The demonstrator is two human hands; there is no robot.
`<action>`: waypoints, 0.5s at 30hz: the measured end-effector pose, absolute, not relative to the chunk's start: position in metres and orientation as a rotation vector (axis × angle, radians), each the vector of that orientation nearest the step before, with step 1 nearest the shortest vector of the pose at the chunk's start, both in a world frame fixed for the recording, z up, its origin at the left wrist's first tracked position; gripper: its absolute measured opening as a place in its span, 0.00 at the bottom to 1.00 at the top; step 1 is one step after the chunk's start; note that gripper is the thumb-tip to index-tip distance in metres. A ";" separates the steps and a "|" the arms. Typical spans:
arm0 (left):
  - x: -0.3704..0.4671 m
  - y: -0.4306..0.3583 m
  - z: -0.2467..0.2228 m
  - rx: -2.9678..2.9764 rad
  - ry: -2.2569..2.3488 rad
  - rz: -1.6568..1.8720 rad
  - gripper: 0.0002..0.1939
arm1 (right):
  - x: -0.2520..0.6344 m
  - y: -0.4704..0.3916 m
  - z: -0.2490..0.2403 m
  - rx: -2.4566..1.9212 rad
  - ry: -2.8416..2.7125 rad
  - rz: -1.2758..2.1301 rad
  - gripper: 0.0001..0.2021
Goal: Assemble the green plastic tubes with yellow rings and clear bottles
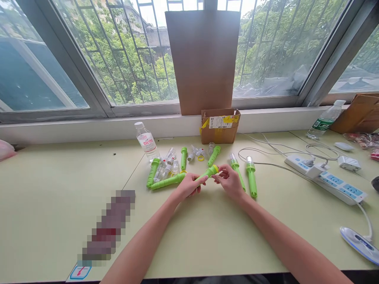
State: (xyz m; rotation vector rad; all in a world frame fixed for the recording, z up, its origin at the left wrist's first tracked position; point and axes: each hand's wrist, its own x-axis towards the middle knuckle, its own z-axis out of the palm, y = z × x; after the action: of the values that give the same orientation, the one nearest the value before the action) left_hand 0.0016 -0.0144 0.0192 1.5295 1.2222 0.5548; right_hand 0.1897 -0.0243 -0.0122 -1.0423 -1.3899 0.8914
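Over the middle of the table (183,232), you held a green handle (208,172) tilted, its end with the yellow ring (216,168) pointing right and away from you. Your left grip (188,186) was closed around its lower part, thumb laid along the top. Your right grip (231,182) had its fingertips drawn in at the ringed end, though you could not tell whether they pinched the ring or only touched beside it.

Just right of your right grip lay two green sticks with clear tops (251,177), side by side. Left of your hands, more green handles (168,181) lay around clear plastic caps (160,172), with a water bottle (147,142) upright just beyond them. A loose yellow ring (200,158) lay farther off, near another upright-pointing handle (184,158). At the far edge stood a small cardboard box (219,132); to the right, a white power strip (325,180) lay among cables.
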 end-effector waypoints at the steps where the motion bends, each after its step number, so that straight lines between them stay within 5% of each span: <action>1: 0.003 -0.015 0.019 1.530 1.229 0.579 0.27 | 0.190 -0.024 -0.013 -1.048 -1.381 0.880 0.20; 10: 0.007 -0.015 0.010 1.898 1.305 1.033 0.18 | 0.189 -0.023 -0.013 -1.107 -1.268 0.879 0.23; 15: 0.004 -0.013 0.005 2.138 1.366 0.994 0.14 | 0.188 -0.023 -0.014 -1.112 -1.263 0.890 0.22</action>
State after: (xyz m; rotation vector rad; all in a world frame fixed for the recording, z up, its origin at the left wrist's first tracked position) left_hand 0.0036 -0.0130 0.0053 2.1376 1.3664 0.9939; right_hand 0.1876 -0.0234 -0.0140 -1.1124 -1.2630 0.8904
